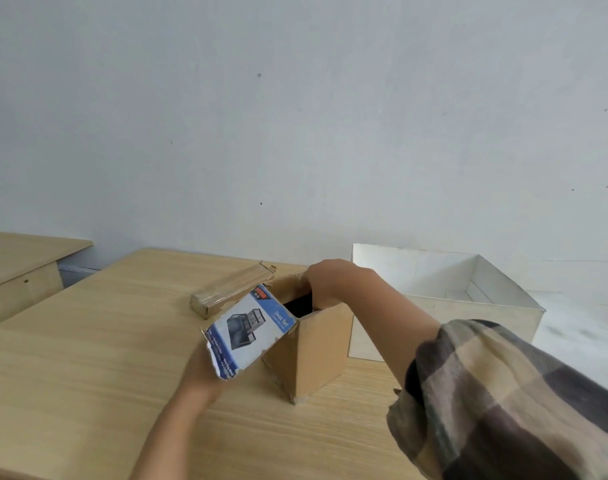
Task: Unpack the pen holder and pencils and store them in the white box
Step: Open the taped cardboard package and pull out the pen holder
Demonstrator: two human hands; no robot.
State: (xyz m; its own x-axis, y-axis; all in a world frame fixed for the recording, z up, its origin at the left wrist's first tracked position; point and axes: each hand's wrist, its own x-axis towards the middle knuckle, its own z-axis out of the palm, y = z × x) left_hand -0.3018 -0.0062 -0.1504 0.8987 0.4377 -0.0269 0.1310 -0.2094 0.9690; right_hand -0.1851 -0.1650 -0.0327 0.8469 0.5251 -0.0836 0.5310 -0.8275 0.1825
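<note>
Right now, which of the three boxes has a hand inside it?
The brown carton with the blue Desk Set flap: the right hand reaches into its open top. Neither the slim pack behind it nor the white box is touched.

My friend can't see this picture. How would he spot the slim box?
Start at the wooden table. Behind the open carton, on its left, lies the slim box. It alone is long, low and flat, torn at its far end.

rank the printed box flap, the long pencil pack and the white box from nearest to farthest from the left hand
1. printed flap: touching the left hand
2. pencil pack: just behind the flap
3. white box: far right
</note>
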